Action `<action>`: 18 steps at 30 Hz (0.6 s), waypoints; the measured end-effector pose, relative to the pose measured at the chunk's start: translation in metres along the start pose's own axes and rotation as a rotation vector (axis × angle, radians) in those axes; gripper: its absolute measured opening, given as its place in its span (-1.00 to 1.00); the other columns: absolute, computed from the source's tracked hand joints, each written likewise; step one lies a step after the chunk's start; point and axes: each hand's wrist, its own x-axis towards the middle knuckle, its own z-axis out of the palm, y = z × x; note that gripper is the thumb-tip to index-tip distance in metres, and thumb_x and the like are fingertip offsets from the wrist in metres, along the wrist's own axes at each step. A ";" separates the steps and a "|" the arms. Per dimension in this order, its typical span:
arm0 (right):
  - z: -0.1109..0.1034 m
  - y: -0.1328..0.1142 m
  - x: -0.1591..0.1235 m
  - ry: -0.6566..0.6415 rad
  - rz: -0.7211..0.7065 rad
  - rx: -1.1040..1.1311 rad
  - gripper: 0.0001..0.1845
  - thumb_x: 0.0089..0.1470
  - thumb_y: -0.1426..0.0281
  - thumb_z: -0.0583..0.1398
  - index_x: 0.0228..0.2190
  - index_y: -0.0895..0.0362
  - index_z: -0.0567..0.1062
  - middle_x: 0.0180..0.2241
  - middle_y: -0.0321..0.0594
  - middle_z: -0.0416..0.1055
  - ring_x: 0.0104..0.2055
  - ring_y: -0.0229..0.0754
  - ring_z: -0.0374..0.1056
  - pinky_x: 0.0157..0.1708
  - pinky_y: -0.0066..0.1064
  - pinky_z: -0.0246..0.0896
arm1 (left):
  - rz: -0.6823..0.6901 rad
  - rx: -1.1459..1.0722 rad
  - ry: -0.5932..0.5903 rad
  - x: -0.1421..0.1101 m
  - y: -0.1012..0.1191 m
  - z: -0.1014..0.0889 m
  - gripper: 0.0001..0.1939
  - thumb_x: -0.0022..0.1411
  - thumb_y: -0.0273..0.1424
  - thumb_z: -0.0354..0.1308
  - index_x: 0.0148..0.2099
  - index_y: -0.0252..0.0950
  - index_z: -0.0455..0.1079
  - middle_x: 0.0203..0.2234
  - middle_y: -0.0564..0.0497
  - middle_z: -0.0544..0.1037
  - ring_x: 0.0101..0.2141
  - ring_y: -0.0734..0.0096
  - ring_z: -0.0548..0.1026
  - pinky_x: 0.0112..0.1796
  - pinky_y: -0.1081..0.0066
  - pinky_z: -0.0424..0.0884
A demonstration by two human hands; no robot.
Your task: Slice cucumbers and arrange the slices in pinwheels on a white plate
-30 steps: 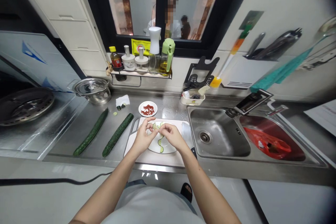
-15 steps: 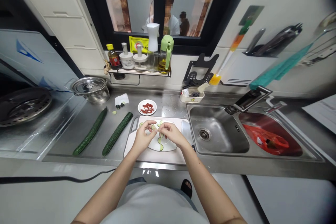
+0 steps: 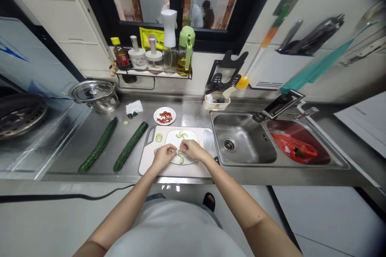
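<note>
Thin cucumber slices point(image 3: 181, 134), laid on the white plate point(image 3: 193, 134)
My left hand point(image 3: 165, 154) and right hand point(image 3: 190, 148) curl close together over them; I can't tell whether either pinches one. They should be light, slick and easily torn, best held gently by the rind.

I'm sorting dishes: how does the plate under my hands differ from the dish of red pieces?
The plate is larger than the dish. The plate carries green-edged slices; the dish, red pieces. The plate sits on the board, the dish on the counter. Both are white.
</note>
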 end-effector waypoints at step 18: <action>0.024 0.003 -0.002 -0.080 0.105 -0.254 -0.84 0.14 0.44 0.11 -0.27 0.17 0.48 -0.29 -0.11 0.50 -0.27 -0.19 0.38 -0.41 -0.48 -0.03 | 0.022 0.386 -0.092 -0.002 0.004 0.018 -0.80 0.17 -0.38 0.06 -0.26 -0.20 0.52 -0.35 -0.03 0.60 -0.19 0.19 0.46 -0.12 0.22 0.11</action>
